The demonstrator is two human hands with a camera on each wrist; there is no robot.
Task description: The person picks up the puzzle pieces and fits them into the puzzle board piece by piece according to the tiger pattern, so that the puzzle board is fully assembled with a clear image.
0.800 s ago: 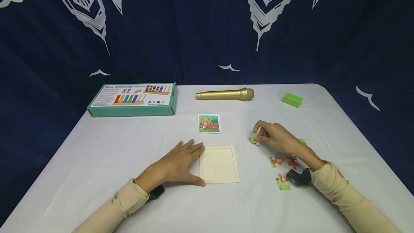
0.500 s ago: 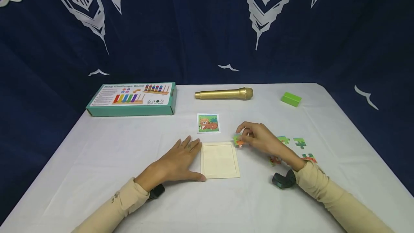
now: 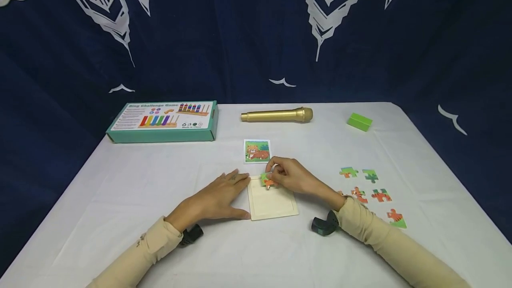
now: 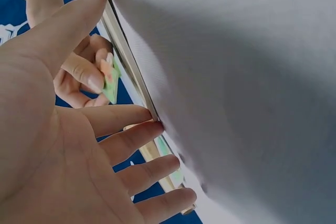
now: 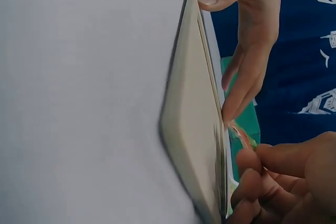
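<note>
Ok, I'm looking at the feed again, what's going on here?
A person's right hand pinches a puzzle piece over the far side of the tray. Their left hand rests against the tray's left edge. The other pieces lie loose on the table to the right, and the tiger card lies just beyond the tray.

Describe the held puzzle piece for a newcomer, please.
On the white table, find the pale square tray. At its far side, the right hand pinches the green and orange puzzle piece. Unlike the pieces lying farther right, it is held.
</note>
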